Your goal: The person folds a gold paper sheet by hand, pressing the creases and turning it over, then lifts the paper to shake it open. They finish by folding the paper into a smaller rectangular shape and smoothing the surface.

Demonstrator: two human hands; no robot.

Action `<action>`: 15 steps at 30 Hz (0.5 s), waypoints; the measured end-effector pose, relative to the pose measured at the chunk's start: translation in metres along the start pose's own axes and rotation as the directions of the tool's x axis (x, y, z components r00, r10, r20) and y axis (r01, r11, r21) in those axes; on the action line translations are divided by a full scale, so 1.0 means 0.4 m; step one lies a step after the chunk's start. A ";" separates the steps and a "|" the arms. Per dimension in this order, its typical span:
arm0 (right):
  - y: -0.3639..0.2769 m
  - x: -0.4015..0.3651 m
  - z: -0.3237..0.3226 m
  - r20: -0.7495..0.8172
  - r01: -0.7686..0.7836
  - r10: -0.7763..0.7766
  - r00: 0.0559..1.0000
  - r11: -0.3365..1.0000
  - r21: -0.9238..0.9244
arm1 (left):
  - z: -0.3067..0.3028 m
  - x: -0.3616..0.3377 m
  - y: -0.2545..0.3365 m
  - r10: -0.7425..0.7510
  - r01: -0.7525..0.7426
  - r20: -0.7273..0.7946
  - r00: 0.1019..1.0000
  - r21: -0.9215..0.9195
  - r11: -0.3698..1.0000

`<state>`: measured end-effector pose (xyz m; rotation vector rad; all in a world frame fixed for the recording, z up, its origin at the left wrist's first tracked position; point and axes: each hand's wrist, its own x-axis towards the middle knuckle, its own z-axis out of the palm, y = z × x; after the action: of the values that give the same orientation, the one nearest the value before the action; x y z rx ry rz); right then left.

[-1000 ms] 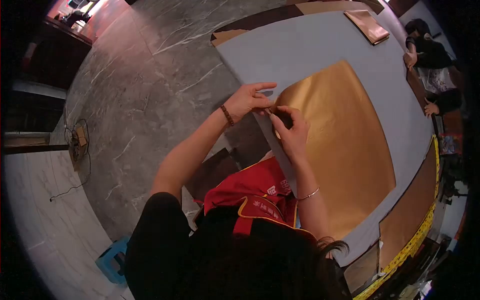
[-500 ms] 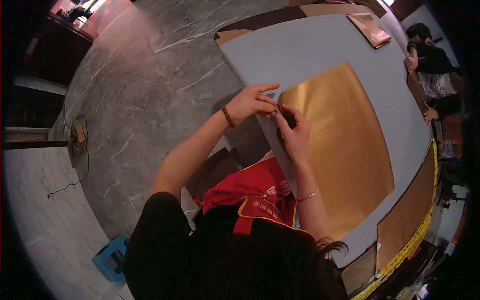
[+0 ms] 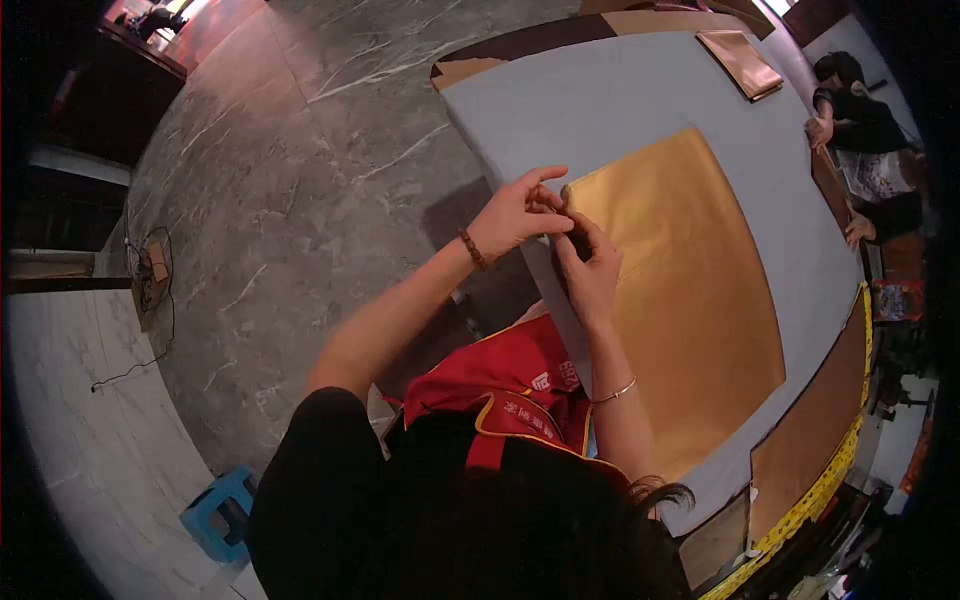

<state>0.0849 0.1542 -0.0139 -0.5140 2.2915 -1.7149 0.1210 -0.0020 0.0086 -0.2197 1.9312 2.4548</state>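
Note:
A large gold sheet (image 3: 690, 300) with a smooth sheen lies on the grey-covered table (image 3: 530, 110). My left hand (image 3: 525, 212), with a beaded bracelet at the wrist, is at the sheet's upper left corner with its fingertips pinched together. Just below and touching it, my right hand (image 3: 592, 265), wearing a thin bangle, has thumb and fingers closed at the sheet's left edge. Whatever is between the fingertips of either hand is hidden or too small to name.
A folded copper-coloured sheet (image 3: 740, 65) lies at the table's far end. Brown board pieces (image 3: 810, 430) and a yellow tape-like strip (image 3: 840, 480) line the right side. Another person (image 3: 860, 130) works across the table. A blue stool (image 3: 220, 515) stands on the floor at left.
My left hand has shifted slightly right, its wrist turning, and its fingers now overlap those of my right hand more. The right hand has barely moved.

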 end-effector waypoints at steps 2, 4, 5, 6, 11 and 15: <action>0.015 -0.001 0.000 -0.010 0.035 -0.035 0.999 0.998 -0.047 | 0.013 -0.005 -0.004 0.042 -0.042 -0.032 0.999 -0.009 0.999; 0.021 -0.002 -0.001 -0.018 0.069 -0.072 0.997 0.993 -0.095 | 0.016 -0.007 -0.014 0.077 -0.078 -0.063 0.995 -0.008 0.997; 0.020 -0.001 -0.002 -0.015 0.087 -0.088 0.996 0.994 -0.069 | 0.014 -0.008 -0.015 0.077 -0.078 -0.061 0.995 -0.009 0.997; 0.020 -0.001 -0.001 -0.011 0.105 -0.106 0.994 0.994 -0.041 | 0.011 -0.010 -0.012 0.061 -0.062 -0.070 0.996 -0.017 0.998; 0.024 -0.001 0.000 -0.018 0.091 -0.091 0.996 0.996 -0.006 | -0.002 -0.012 -0.029 0.045 -0.048 -0.060 0.997 -0.065 0.997; 0.026 0.001 -0.001 -0.022 0.114 -0.114 0.993 0.993 -0.001 | -0.003 -0.010 -0.035 0.056 -0.063 -0.075 0.996 -0.086 0.994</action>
<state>0.0829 0.1570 -0.0238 -0.6413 2.3184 -1.7804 0.1262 0.0004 -0.0049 -0.2600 1.8848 2.6090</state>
